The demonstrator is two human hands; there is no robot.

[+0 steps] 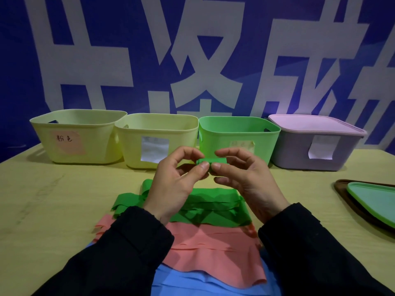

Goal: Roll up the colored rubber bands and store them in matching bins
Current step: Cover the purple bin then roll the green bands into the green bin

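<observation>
A small rolled green band (211, 161) is held above the table between both hands. My left hand (173, 180) pinches its left end with thumb and fingers, and my right hand (245, 178) pinches its right end. Under the hands lie flat green bands (213, 208), then pink bands (211, 251), then blue bands (192, 285) nearest me. The green bin (239, 133) stands directly behind the roll. A yellow bin with a pink label (72, 135) is at the far left, and a yellow bin with a white label (156, 137) is beside it.
A purple bin (316, 146) with a closed lid stands at the right end of the row. A green lid on a dark tray (372, 201) lies at the right table edge. A blue banner wall rises behind the bins.
</observation>
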